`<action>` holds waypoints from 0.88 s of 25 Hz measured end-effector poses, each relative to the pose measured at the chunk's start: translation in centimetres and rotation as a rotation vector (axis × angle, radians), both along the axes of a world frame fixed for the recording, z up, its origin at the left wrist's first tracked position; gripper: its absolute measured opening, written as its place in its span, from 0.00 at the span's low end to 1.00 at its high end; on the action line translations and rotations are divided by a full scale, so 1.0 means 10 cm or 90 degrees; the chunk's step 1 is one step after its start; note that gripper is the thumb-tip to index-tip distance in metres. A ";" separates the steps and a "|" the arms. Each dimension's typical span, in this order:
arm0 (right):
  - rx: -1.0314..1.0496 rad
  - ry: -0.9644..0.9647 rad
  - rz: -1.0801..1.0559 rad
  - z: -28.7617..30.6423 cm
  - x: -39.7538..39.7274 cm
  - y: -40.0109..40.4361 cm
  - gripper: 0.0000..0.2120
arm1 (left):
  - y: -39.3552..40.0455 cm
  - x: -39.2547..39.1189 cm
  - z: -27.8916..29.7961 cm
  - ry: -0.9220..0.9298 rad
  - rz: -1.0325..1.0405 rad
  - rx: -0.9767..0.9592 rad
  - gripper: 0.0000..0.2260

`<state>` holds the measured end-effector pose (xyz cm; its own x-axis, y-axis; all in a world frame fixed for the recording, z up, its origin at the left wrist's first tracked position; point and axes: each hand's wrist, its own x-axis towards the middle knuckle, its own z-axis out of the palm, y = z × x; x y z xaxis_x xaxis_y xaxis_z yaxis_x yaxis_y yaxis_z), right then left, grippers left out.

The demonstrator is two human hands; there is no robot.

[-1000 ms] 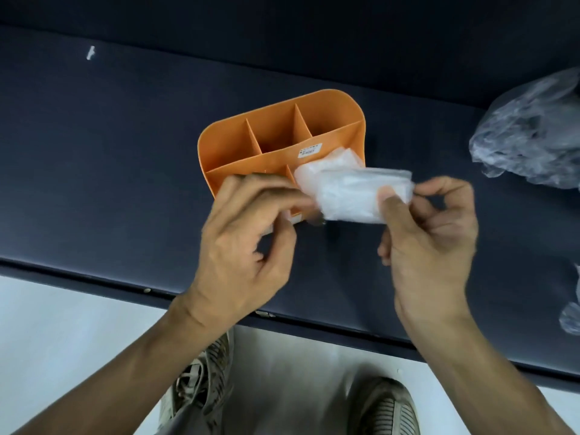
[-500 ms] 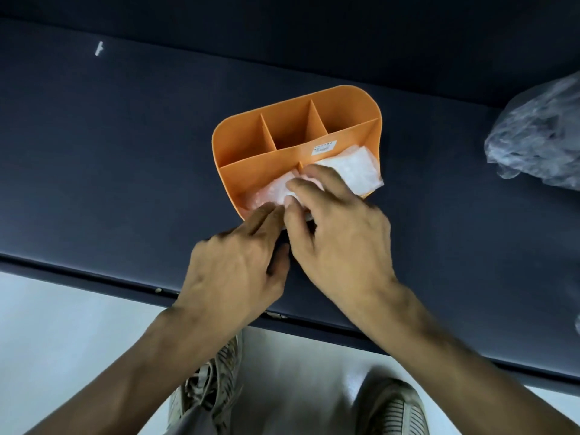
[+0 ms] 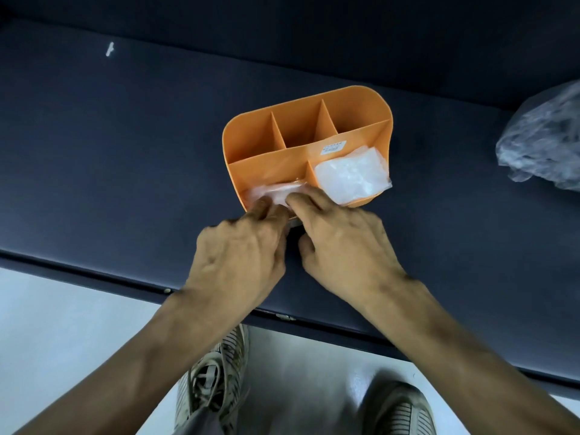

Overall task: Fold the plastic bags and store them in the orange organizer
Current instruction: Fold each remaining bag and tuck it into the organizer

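The orange organizer [image 3: 309,142] stands on the dark bench [image 3: 125,152]. One folded plastic bag [image 3: 351,177] sits in the organizer's near right compartment, protruding above the rim. A second folded bag [image 3: 270,194] lies in the near left compartment. The left hand [image 3: 241,255] and right hand [image 3: 342,246] meet at the organizer's near wall, fingertips bent onto this second bag, pressing it down; a closed grasp cannot be confirmed. Loose crumpled bags [image 3: 543,139] lie well right of the organizer.
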<state>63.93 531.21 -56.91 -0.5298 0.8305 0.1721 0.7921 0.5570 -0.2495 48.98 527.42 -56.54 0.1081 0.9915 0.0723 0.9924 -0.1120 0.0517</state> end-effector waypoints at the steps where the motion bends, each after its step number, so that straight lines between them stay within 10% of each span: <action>1: 0.005 0.020 -0.002 0.01 0.02 -0.04 0.20 | 0.03 -0.02 -0.01 0.012 0.013 0.006 0.07; 10: 0.024 0.171 -0.097 -0.21 0.58 -0.35 0.17 | 0.01 -0.11 -0.14 -0.110 -0.109 0.188 0.15; 22: 0.144 0.094 -0.506 -0.29 1.99 -0.59 0.20 | 0.53 1.18 -0.67 -0.058 -0.342 -0.046 0.28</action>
<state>83.86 525.31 -59.85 0.2398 0.8844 0.4003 0.9380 -0.1047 -0.3305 60.82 532.69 -63.26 0.5971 0.8013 0.0389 0.7876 -0.5947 0.1613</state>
